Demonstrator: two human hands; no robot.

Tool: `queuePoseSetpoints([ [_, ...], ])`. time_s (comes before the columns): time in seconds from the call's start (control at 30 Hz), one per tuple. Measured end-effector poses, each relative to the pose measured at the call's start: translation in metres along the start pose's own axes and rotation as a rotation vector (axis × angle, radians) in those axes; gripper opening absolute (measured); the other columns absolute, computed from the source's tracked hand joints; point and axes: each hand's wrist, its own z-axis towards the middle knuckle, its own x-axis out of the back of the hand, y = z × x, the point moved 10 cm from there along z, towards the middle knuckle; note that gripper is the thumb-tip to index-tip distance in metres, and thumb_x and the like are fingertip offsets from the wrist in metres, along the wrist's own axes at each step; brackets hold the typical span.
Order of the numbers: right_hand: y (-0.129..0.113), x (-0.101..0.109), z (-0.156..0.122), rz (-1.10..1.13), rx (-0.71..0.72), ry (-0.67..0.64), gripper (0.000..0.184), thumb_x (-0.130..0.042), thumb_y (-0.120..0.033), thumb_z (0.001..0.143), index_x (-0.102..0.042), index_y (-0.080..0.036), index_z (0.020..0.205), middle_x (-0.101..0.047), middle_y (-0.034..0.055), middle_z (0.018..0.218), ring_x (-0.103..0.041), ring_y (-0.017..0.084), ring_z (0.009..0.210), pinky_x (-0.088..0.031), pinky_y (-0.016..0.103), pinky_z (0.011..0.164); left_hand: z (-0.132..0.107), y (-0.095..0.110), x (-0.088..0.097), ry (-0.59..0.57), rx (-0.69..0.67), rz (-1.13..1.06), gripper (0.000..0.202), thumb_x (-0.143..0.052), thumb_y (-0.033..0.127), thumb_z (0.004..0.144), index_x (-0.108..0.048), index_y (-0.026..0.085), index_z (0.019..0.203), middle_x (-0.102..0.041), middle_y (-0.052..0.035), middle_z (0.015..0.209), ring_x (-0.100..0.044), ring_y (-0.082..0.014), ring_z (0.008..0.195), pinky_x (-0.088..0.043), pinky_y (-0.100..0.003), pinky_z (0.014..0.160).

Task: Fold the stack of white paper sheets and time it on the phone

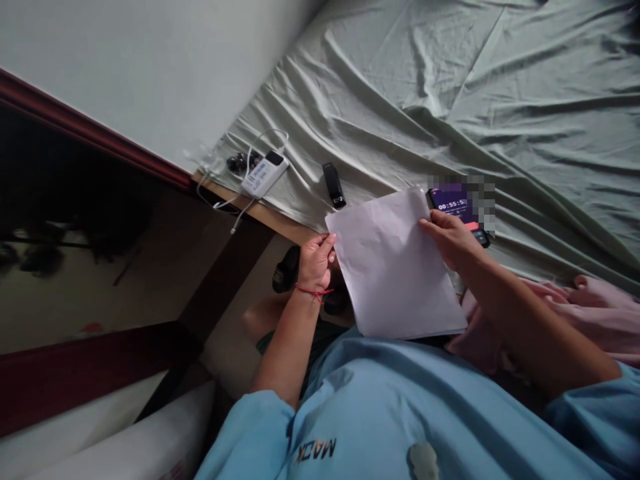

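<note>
A thin stack of white paper sheets [400,267] is held between my two hands, above my lap and in front of my blue shirt. My left hand [316,261], with a red string at the wrist, pinches the left edge near the far corner. At the far right corner, my right hand [454,239] grips the paper between thumb and fingers. Just past the sheets on the bed lies a black stapler-like object [333,185]. Beside my right hand is a phone [453,205] showing a running timer, part of it blurred out.
A white power bank [265,175] with white cables lies near the edge of the bed [400,127], which has a wrinkled pale green sheet. Pink cloth [585,307] lies at the right. A dark red wooden frame [100,143] and a white wall [130,67] stand at the left.
</note>
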Motion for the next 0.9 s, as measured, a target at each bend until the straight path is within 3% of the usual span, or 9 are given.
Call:
queuePoseSetpoints([
  [0.13, 0.000, 0.002, 0.000, 0.011, 0.010, 0.015, 0.026, -0.074, -0.044, 0.079, -0.059, -0.023, 0.079, -0.059, -0.0011, 0.069, -0.053, 0.013, 0.056, -0.041, 0.025, 0.051, -0.003, -0.001, -0.002, -0.029, 0.014, -0.023, 0.033, -0.091, 0.030, 0.054, -0.067, 0.014, 0.071, -0.052, 0.0062, 0.052, -0.035, -0.0009, 0.038, -0.022, -0.014, 0.035],
  [0.27, 0.000, 0.002, -0.003, 0.046, 0.024, 0.037, 0.034, -0.073, -0.056, 0.080, -0.059, -0.025, 0.082, -0.057, -0.0015, 0.068, -0.051, 0.013, 0.054, -0.040, 0.025, 0.048, -0.008, -0.003, -0.007, -0.076, 0.040, -0.065, 0.037, -0.094, 0.035, 0.056, -0.071, 0.015, 0.078, -0.062, 0.0044, 0.062, -0.040, -0.0006, 0.040, -0.027, -0.014, 0.034],
  [0.4, -0.001, 0.003, -0.005, 0.012, 0.063, 0.053, 0.037, -0.073, -0.060, 0.080, -0.060, -0.025, 0.083, -0.054, -0.0029, 0.064, -0.048, 0.012, 0.051, -0.037, 0.024, 0.044, -0.011, 0.001, -0.013, -0.135, -0.015, -0.060, 0.041, -0.094, 0.040, 0.059, -0.076, 0.016, 0.087, -0.073, -0.0022, 0.077, -0.064, -0.0089, 0.061, -0.050, -0.017, 0.052],
  [0.5, 0.004, 0.006, -0.004, -0.004, 0.064, 0.083, 0.036, -0.073, -0.060, 0.080, -0.064, -0.026, 0.088, -0.055, -0.0033, 0.064, -0.045, 0.012, 0.049, -0.033, 0.023, 0.042, -0.015, 0.001, -0.018, -0.170, -0.041, -0.088, 0.043, -0.090, 0.045, 0.067, -0.075, 0.018, 0.096, -0.076, -0.0049, 0.087, -0.072, -0.0169, 0.079, -0.058, -0.025, 0.069],
  [0.67, 0.000, -0.005, -0.006, 0.052, 0.107, 0.020, 0.037, -0.072, -0.061, 0.081, -0.067, -0.028, 0.098, -0.064, -0.0007, 0.074, -0.056, 0.014, 0.059, -0.043, 0.025, 0.049, -0.022, -0.010, -0.022, -0.190, 0.026, -0.068, 0.045, -0.091, 0.045, 0.065, -0.074, 0.017, 0.096, -0.075, -0.0089, 0.093, -0.073, -0.0242, 0.090, -0.060, -0.033, 0.077],
  [0.9, -0.011, -0.021, -0.016, 0.079, 0.075, -0.130, 0.047, -0.076, -0.061, 0.076, -0.069, -0.030, 0.111, -0.072, 0.0031, 0.087, -0.067, 0.020, 0.072, -0.054, 0.032, 0.060, -0.027, -0.019, -0.025, -0.217, 0.103, -0.064, 0.040, -0.094, 0.031, 0.058, -0.075, 0.017, 0.091, -0.075, -0.0066, 0.092, -0.070, -0.0197, 0.078, -0.059, -0.032, 0.073],
])
